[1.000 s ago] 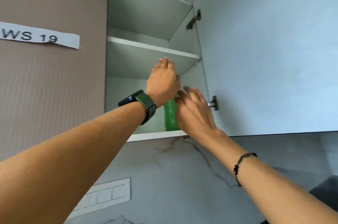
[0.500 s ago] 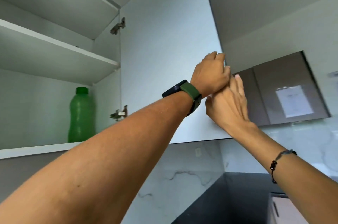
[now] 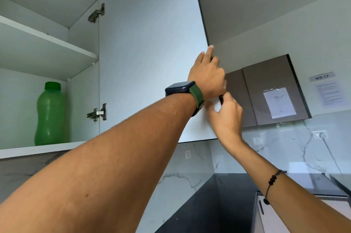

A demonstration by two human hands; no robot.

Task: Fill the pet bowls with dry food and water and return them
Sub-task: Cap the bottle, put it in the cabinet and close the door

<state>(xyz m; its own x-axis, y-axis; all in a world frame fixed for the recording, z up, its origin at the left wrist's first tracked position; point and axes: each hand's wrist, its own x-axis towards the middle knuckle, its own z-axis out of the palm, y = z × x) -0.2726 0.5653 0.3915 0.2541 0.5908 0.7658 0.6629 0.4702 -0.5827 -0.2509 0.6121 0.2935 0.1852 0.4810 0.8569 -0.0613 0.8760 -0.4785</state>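
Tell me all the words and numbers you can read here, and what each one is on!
"WS 17": on the small grey label stuck on the wall at the right.
White notice under that label: lines of print, too small and blurred to read.
Paper sheet on the brown cabinet door: a faint drawing, no words readable.
Green bottle on the cupboard shelf and the watch: no text visible.

Your left hand (image 3: 207, 76) reached up, arm outstretched, fingers curled closed with the index finger pointing upward. Your right hand (image 3: 227, 116) sat just below it, raised as well, fingers curled closed, nearly touching the left wrist.
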